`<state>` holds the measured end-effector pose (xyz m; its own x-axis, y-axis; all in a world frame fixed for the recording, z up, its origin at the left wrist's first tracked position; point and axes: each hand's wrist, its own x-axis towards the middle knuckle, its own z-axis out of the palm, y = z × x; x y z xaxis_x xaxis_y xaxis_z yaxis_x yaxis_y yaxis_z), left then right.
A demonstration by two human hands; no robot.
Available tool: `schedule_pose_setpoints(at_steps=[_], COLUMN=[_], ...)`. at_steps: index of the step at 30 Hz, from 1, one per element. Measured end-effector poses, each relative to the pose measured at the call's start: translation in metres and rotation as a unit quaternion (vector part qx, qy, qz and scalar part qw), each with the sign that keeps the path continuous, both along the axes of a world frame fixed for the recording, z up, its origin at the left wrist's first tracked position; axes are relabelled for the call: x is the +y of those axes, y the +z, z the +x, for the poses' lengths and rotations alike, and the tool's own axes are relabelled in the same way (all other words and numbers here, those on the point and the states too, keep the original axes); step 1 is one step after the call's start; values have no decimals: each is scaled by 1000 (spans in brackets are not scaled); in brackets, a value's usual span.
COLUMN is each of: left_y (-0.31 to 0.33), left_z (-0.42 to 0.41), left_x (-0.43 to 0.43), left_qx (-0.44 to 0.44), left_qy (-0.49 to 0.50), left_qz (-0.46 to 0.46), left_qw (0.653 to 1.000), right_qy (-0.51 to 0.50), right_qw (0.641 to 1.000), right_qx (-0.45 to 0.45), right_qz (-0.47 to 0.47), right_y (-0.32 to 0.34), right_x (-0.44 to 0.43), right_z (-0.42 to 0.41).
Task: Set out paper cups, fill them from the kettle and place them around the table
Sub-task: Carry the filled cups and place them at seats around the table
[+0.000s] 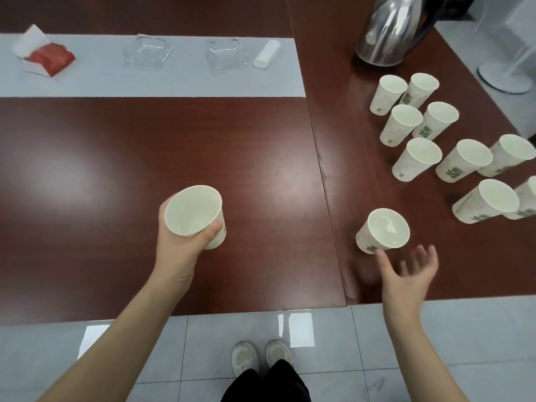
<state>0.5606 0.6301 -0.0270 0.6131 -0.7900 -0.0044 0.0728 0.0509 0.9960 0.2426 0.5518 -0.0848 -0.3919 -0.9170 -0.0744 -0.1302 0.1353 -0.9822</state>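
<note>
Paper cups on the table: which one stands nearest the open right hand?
The lone cup directly in front of the right hand, standing apart from the cluster by the kettle; the left hand grips a separate cup.

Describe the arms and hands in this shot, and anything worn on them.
Both are bare. The left hand and right hand wear no gloves, and no ring shows. The left forearm and right forearm carry no sleeve, watch or band within the frame.

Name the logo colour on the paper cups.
Green, clearest on this paper cup in the head view.
</note>
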Motion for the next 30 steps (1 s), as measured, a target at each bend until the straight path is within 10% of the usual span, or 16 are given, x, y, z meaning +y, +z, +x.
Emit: schedule_pose_setpoints(at_steps=[5, 15, 30], left_y=[4, 12, -44], left_z=[4, 28, 102], left_x=[-3, 1, 12], left_qx=[5, 9, -51], left_qy=[-9, 14, -54], left_qz=[3, -13, 57], left_qw=[1000, 1000, 996], right_qy=[96, 547, 588], right_qw=[982, 832, 803], right_qx=[140, 89, 93], right_qz=[-80, 18, 24], right_y=[33, 79, 32], right_x=[50, 15, 7], right_z=[29, 225, 308])
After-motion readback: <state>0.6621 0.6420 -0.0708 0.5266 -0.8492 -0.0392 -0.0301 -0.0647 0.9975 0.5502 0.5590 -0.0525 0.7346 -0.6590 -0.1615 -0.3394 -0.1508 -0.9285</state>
